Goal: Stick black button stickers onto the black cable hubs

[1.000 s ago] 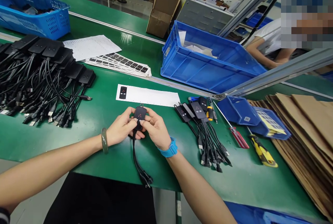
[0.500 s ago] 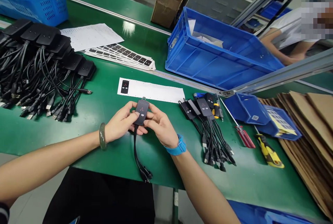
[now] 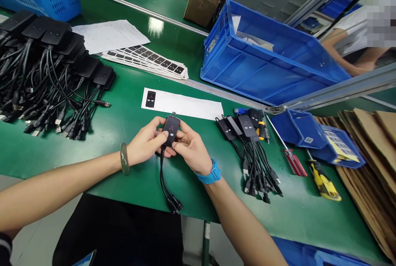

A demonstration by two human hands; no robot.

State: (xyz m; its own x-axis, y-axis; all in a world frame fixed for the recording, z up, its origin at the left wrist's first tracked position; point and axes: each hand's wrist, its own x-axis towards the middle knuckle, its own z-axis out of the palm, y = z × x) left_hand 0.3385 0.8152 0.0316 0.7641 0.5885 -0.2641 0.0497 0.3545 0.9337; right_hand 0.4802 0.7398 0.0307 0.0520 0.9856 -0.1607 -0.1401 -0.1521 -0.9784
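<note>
Both hands hold a flat black control box (image 3: 172, 128) with a hanging loop on its far end and black cables (image 3: 163, 181) trailing down toward the table's near edge. My left hand (image 3: 152, 139) is closed on its left side, the thumb lying on the front face. My right hand (image 3: 193, 148) grips the right side, its thumb at the lower corner. Just beyond lies a white label strip (image 3: 185, 104) with one black label (image 3: 150, 98) at its left end. To the right rest several labelled boxes (image 3: 247, 127) with bundled cables.
A heap of black boxes and cables (image 3: 55, 72) fills the left. Behind are fanned label sheets (image 3: 154, 60), a printed paper (image 3: 111, 37) and a large blue crate (image 3: 262, 68). On the right lie a red-handled screwdriver (image 3: 295, 163), a yellow-handled tool (image 3: 324, 181), small blue bins (image 3: 300, 130) and cardboard (image 3: 368, 150).
The view has shifted slightly, so the table items sit a little differently in the picture. Both hands keep the same hold on the control box, thumbs nearly unmoved.
</note>
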